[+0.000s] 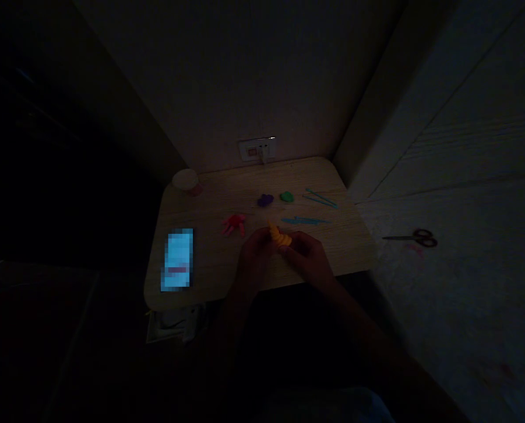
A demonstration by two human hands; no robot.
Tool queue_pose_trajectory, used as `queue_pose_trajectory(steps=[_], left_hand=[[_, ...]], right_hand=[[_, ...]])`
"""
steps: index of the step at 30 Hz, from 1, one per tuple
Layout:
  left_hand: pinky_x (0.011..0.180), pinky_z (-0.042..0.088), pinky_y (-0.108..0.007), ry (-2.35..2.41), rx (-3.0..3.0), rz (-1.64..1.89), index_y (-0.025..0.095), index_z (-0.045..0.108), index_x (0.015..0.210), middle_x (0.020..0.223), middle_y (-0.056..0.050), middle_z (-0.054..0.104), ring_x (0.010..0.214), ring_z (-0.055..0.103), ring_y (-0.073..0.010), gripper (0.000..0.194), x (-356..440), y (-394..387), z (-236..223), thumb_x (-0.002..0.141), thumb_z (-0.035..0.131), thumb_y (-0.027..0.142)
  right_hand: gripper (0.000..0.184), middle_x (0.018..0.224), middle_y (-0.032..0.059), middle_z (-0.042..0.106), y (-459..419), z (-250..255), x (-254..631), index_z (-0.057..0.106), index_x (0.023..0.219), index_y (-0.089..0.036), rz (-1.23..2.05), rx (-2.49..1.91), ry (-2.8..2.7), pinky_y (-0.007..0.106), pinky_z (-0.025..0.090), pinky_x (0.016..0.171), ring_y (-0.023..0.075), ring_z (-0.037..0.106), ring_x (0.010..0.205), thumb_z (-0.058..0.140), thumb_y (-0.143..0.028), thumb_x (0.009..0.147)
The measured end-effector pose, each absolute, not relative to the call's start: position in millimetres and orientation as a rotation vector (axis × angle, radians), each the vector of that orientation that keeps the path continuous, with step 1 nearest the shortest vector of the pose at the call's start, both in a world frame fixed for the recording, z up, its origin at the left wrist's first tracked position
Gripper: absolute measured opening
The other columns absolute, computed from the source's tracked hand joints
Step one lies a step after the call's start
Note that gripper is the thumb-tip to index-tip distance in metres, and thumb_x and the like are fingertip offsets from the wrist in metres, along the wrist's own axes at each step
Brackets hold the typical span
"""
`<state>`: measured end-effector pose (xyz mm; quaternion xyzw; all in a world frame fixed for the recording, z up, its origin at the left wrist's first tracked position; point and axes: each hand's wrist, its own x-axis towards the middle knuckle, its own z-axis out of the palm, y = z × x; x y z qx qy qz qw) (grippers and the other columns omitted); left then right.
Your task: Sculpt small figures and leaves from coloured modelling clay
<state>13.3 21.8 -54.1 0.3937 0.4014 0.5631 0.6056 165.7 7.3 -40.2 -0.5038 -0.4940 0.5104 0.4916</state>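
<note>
- Head view: a yellow-orange piece (280,237), ridged in a spiral like a twisted cone, looks matt and soft, the brightest colour near the middle of a dark scene.
- It is between the two hands, over the front half of the desk (214,267); contact with the desktop cannot be told.
- Its long axis slants: the narrow tip points toward the wall and leftward, the thicker end toward the person's right.
- Right hand (310,257): thumb and fingers pinched on the thicker end.
- Left hand (254,254): curled against the left side; too dark to tell whether it clamps.
- Fingers hide part of the piece.
- Just beyond the right hand lie blue tools (304,221); farther back, two thin sticks (320,198), a green lump (286,197) and a purple lump (265,201).
- Left of these sits a red-and-pink figure (235,222) with limbs.
- A lit, pixelated screen (177,258) lies at the desk's left, a pale cup (185,179) behind it.
- Scissors (423,237) lie off to the right.
</note>
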Motion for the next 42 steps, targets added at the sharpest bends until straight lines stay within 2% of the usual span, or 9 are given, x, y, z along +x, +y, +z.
queue_pose_trajectory(steps=[6,12,16,22,28,31,35,37,42], left_hand=[[0.09,0.06,-0.04,1.046,1.013,1.304,0.021,0.076,0.099,0.101,-0.007,0.079,0.095,0.076,-0.0248,0.041,2.7,28.9,-56.5,0.066,0.095,0.037],[0.093,0.061,-0.039,1.115,0.92,1.48,0.022,0.075,0.1,0.107,-0.005,0.079,0.099,0.076,-0.0232,0.046,-31.8,44.2,-50.3,0.063,0.098,0.036],[0.085,0.064,-0.043,1.042,0.935,1.522,0.024,0.073,0.102,0.107,-0.007,0.08,0.099,0.078,-0.0274,0.043,-64.8,54.6,-31.0,0.075,0.09,0.051],[0.072,0.06,-0.034,1.28,1.249,1.424,0.024,0.072,0.102,0.096,-0.004,0.08,0.085,0.076,-0.0225,0.034,-74.8,61.4,-21.7,0.079,0.086,0.044],[0.101,0.048,-0.049,1.566,2.154,0.947,0.022,0.076,0.097,0.103,-0.008,0.078,0.105,0.068,-0.0298,0.014,-66.3,81.2,-26.3,0.084,0.076,0.028],[0.106,0.042,-0.051,1.638,2.338,0.767,0.022,0.076,0.108,0.108,-0.01,0.078,0.111,0.065,-0.0322,0.022,-65.1,90.7,-27.1,0.087,0.072,0.025],[0.106,0.042,-0.049,1.658,2.354,0.782,0.021,0.064,0.134,0.116,-0.01,0.076,0.115,0.064,-0.0315,0.045,-66.8,92.0,-30.2,0.089,0.068,0.025],[0.106,0.042,-0.049,1.637,2.356,0.844,0.02,0.059,0.139,0.118,-0.01,0.076,0.115,0.063,-0.0305,0.051,-69.1,87.7,-31.0,0.089,0.066,0.023],[0.102,0.047,-0.046,1.613,2.337,1.08,0.023,0.067,0.12,0.12,-0.009,0.072,0.113,0.063,-0.0292,0.031,-82.6,64.1,-22.9,0.089,0.07,0.028]], right_hand=[[0.042,0.072,0.0022,0.072,14.8,-47.5,159.3,0.071,0.088,-0.018,1.536,-1.157,-1.042,0.025,0.049,0.058,0.0149,0.064,0.063,0.089,-0.05,0.068],[0.046,0.082,0.0023,0.074,31.1,-53.9,172.0,0.069,0.11,-0.02,1.517,-1.152,-1.052,0.025,0.049,0.055,0.0137,0.064,0.063,0.084,-0.042,0.072],[0.033,0.077,-0.0001,0.068,36.8,-59.7,184.7,0.068,0.098,-0.023,1.407,-1.109,-1.055,0.026,0.047,0.052,0.0129,0.059,0.059,0.078,-0.047,0.078],[0.025,0.073,0.0003,0.067,27.3,-62.9,189.7,0.07,0.091,-0.023,1.359,-1.064,-1.134,0.027,0.046,0.055,0.0137,0.056,0.059,0.076,-0.046,0.083],[0.023,0.073,0.0002,0.066,24.8,-64.4,188.0,0.071,0.092,-0.023,1.309,-1.072,-1.247,0.028,0.046,0.056,0.0149,0.057,0.06,0.072,-0.045,0.085],[0.021,0.073,0.0002,0.066,25.2,-64.3,188.0,0.071,0.09,-0.023,1.298,-1.091,-1.236,0.028,0.046,0.057,0.0152,0.058,0.062,0.073,-0.043,0.084],[0.02,0.074,0.0007,0.068,25.0,-62.2,189.6,0.071,0.09,-0.023,1.299,-1.097,-1.264,0.028,0.047,0.059,0.0157,0.059,0.063,0.073,-0.041,0.084],[0.02,0.073,0.0005,0.067,25.1,-61.7,190.4,0.071,0.091,-0.023,1.307,-1.092,-1.276,0.028,0.048,0.059,0.016,0.06,0.063,0.073,-0.042,0.084],[0.019,0.073,0.0003,0.066,25.2,-64.6,191.4,0.071,0.09,-0.023,1.282,-1.106,-1.269,0.028,0.047,0.058,0.0158,0.058,0.062,0.073,-0.042,0.085]])
